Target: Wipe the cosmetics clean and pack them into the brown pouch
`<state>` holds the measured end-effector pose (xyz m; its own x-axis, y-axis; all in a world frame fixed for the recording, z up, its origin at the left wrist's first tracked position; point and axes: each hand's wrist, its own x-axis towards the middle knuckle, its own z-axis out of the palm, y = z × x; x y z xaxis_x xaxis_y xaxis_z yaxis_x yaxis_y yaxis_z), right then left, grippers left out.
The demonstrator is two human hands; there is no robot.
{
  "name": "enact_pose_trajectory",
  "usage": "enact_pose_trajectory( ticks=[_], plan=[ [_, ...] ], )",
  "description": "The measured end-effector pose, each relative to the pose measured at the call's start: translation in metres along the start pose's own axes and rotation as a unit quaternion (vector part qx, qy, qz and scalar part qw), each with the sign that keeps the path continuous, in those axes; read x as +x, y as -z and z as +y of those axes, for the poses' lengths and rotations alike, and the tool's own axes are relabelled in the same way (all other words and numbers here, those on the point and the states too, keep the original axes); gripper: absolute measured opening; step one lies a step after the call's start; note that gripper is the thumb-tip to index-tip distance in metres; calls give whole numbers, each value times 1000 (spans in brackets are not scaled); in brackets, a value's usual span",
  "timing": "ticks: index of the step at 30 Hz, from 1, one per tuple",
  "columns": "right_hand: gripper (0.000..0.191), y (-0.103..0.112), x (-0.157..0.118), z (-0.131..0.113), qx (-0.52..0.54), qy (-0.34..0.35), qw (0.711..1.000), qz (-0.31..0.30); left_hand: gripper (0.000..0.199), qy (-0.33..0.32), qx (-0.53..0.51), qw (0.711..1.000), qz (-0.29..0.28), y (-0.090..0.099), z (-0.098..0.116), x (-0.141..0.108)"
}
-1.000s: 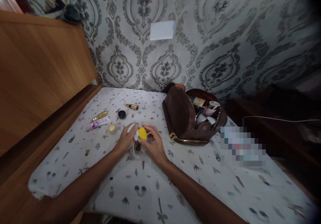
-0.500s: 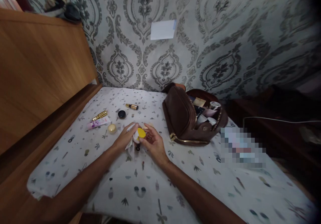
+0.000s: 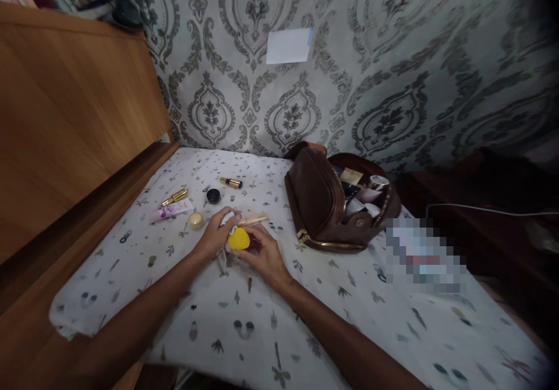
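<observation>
A small yellow rounded item [image 3: 239, 239], its exact kind unclear, is between my hands above the patterned cloth. My right hand [image 3: 264, 254] grips it from the right with curled fingers. My left hand [image 3: 217, 234] is closed on a crumpled white wipe [image 3: 222, 257], which is pressed to the yellow item and hangs down below the fingers. Just behind my hands lies a slim beige item [image 3: 255, 219], partly covered by the right fingers. Left of my left hand stands a small cream-coloured jar [image 3: 196, 221].
A pink and white tube [image 3: 171, 210], a gold tube [image 3: 175, 197], a round black pot [image 3: 213, 195] and a black-and-gold tube [image 3: 231, 183] lie at the back left. At right stands an open brown bag [image 3: 321, 204] full of cosmetics. A wooden cabinet [image 3: 78, 116] borders the left.
The yellow item has turned and shifted slightly left and down against the wipe, showing a larger yellow face. The beige item behind my hands shows more. The view has shifted a little.
</observation>
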<state>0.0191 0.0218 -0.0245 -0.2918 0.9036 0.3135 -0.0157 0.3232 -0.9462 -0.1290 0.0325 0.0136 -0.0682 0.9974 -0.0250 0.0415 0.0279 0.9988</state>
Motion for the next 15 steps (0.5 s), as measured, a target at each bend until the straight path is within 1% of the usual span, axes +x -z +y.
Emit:
enact_pose_trajectory(
  ticks=[2, 5, 6, 7, 10, 11, 13, 15],
  plan=[
    [44, 0, 0, 1, 20, -4, 1000, -6, 39, 18, -12, 1000, 7, 1, 0, 1],
    [46, -1, 0, 3, 72, -4, 997, 3, 43, 37, -27, 999, 13, 1, 3, 0],
    [47, -1, 1, 3, 86, -2, 996, 7, 45, 52, -30, 998, 7, 2, 5, -1],
    [48, -1, 1, 3, 93, 1, 996, 12, 47, 71, -33, 997, -9, 2, 7, -2],
    [51, 0, 1, 2, 78, 9, 996, 28, 54, 136, -38, 986, -92, 3, 12, -4],
    [51, 0, 1, 1, 69, 9, 997, 31, 56, 148, -40, 982, -114, 3, 13, -4],
    [51, 1, 1, 0, 48, 1, 998, 32, 56, 140, -48, 981, -125, 3, 14, -4],
    [52, 1, 1, -2, 27, -12, 999, 44, 53, 118, -64, 985, -111, 2, 14, -5]
  ],
)
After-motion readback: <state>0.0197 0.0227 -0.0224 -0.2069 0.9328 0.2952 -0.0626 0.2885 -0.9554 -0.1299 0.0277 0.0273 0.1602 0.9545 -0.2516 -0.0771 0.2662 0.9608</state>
